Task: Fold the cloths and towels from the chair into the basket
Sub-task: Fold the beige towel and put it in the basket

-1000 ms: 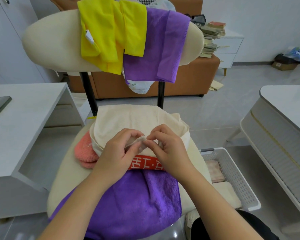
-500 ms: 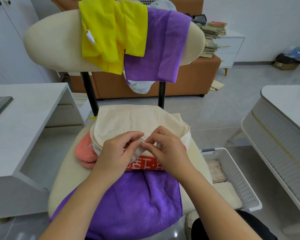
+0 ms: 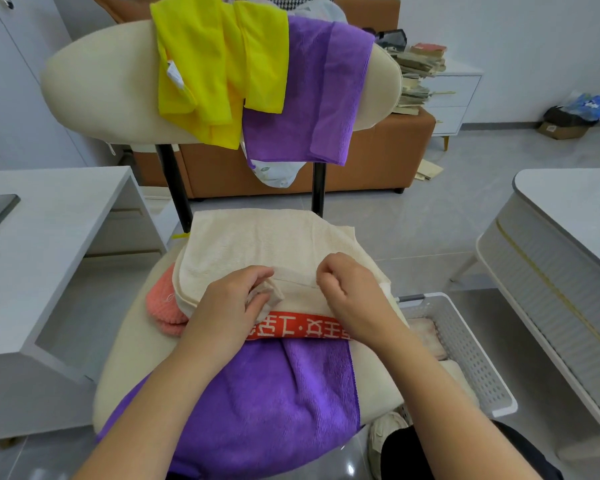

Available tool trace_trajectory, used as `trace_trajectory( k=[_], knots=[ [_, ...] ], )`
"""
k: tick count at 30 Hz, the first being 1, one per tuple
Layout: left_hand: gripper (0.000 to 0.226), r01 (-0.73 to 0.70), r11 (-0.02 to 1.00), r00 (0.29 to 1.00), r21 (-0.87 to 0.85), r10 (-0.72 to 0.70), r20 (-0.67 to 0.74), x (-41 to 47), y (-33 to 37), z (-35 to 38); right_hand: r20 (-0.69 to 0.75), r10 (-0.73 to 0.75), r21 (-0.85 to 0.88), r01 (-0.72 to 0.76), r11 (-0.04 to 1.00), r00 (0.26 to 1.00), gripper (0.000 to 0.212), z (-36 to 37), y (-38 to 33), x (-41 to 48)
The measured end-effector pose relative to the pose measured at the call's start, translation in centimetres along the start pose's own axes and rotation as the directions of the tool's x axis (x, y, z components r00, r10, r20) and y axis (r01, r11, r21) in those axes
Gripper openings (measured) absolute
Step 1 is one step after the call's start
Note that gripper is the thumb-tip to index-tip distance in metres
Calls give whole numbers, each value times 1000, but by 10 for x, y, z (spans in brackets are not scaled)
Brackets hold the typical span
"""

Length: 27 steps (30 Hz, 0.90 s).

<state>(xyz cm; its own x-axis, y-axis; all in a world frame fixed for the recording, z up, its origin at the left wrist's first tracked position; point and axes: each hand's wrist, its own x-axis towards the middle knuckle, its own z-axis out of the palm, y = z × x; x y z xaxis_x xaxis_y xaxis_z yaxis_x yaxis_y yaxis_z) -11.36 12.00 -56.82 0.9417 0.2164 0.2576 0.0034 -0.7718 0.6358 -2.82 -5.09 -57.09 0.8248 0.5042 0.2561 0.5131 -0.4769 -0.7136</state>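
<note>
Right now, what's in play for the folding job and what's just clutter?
Job: cream towel, pinched by left hand and right hand; seat's purple cloth, coral cloth; backrest's yellow cloths, purple towel; basket.
Clutter: book stack, sofa, floor box.

We see both hands pinching the cream towel (image 3: pixel 257 244) edge on the chair (image 3: pixel 94 91) seat, left hand (image 3: pixel 229 306), right hand (image 3: pixel 350 292), white basket (image 3: pixel 465 348) beside.

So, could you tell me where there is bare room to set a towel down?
Bare: the white desk top left of the chair; the grey table top on the right. Crowded: its seat, covered by the cream towel, purple cloth and coral cloth; the left hand and right hand pinch the towel's hem.
</note>
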Motion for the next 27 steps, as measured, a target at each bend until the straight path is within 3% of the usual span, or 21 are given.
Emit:
trace_trajectory(
  k=[6, 9, 16, 24, 27],
  knots=[
    [17, 11, 997, 998, 71, -6, -63, -7, -2, -7, 87, 150, -76, -144, 987, 985, 30, -37, 31, -13],
    [10, 93, 993, 988, 75, -83, -128, -12, 0, -16, 81, 224, -176, -208, 962, 971, 29, -59, 47, -24],
    [23, 171, 965, 976, 197, -139, -166, -18, -2, -59, 96, 381, -353, -327, 877, 920, 15, -98, 53, -44],
    [31, 31, 952, 988, 304, 16, -152, -5, 33, -135, -29, 198, -497, -186, 847, 980, 10, -144, -11, -17],
    [27, -36, 974, 994, 223, 58, -94, 3, 48, -170, -172, 69, -375, -130, 918, 983, 13, -165, -46, -9]
  ],
)
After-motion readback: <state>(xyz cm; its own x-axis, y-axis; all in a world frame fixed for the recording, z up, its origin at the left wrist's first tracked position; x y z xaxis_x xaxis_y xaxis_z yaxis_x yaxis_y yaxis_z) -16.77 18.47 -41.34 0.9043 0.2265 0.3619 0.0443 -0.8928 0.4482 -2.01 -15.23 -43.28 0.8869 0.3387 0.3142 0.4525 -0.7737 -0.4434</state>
